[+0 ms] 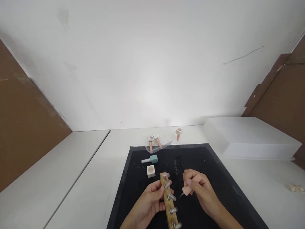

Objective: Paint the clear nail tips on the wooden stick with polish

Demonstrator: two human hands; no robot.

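My left hand is closed around a yellowish wooden strip, its thumb against the strip's side. Several press-on nails stick out along the strip, glossy and pale. In my right hand is a pink-handled nail polish brush, pinched between thumb and fingers. Its dark tip points down and left, a short way right of the strip and apart from it. Just beyond my left hand, a white square nail polish bottle stands on the black mat. Behind that lies a teal bottle with a pale cap.
Two white bottles with pink caps lie at the black mat's back edge on a clear plastic piece. Another pink-capped bottle lies behind the mat. A large white block sits at right, with small beige items before it.
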